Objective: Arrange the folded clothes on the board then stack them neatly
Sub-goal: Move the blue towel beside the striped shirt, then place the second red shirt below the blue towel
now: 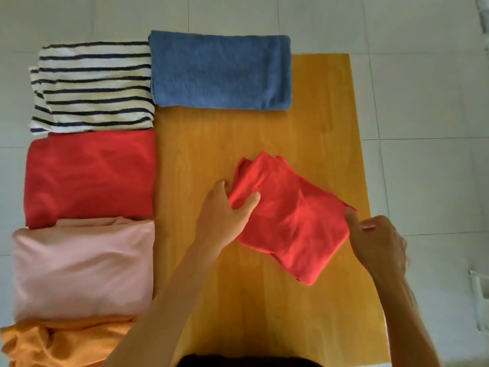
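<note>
I have the small folded red cloth [288, 215] on the right half of the wooden board [201, 144], turned askew so its long axis runs from far left to near right, one corner pointing far and another pointing back toward me. My left hand [225, 210] lies on its left edge, thumb pressed on top of the fabric and fingers spread open at the edge; their tips are hidden by the cloth's fold. My right hand [375, 242] pinches the right corner between thumb and curled fingers, though the grip itself is blurred.

Down the left side runs a column of folded pieces: a striped shirt [92, 86] farthest, then a larger red garment [90, 176], a pink one [82, 266], and an orange one [66, 340] nearest, cut off by the bottom edge. These overlap the board's left edge, hiding it. A blue towel [221, 71] lies across the far end, long axis left to right, just beside the striped shirt. The board's near edge disappears behind my arms and dark clothing. All of it sits on a pale tiled floor [423, 102].
</note>
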Tool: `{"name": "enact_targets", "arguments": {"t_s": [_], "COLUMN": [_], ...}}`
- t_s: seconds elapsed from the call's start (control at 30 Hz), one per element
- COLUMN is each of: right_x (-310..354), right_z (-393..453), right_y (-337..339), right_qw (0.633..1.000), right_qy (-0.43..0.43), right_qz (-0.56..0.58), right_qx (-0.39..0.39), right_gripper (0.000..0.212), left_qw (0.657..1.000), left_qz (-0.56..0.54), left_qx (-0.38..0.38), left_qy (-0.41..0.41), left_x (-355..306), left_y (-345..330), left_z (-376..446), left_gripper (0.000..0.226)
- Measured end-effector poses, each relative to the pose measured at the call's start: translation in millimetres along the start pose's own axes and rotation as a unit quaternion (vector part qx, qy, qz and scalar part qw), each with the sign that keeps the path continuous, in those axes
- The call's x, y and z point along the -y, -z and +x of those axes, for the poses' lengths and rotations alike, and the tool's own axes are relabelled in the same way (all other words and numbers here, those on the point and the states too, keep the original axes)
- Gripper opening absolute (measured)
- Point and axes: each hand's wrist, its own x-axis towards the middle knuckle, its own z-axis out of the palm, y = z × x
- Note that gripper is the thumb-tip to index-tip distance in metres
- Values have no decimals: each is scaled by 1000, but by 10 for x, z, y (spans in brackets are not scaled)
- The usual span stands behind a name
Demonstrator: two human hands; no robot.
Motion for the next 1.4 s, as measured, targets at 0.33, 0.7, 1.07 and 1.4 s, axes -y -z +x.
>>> {"name": "enact_targets", "arguments": {"t_s": [0.33, 0.7, 1.07, 1.4], "right_x": [1000, 1667, 1625, 1861], "right_z": [201, 583, 469, 107], "right_y": [-319, -581, -520, -718], "right_qw": [968, 963, 953, 945], "right_qy": [131, 197, 200, 214], "right_qz": [207, 177, 222, 236], "right_qx": [52, 54, 45, 77], "right_gripper": [40, 22, 23, 39], "left_qw": [991, 979, 985, 990], "left_qz": [41, 19, -14, 32], "left_qx": [-113, -204, -170, -134], "left_qy": [-62, 13, 13, 17], "left_x": [-31, -75, 23, 279], "left_y": [291, 730, 897, 1066], "left_z": [304, 780, 525, 395], "left_gripper": [32, 45, 48, 25]}}
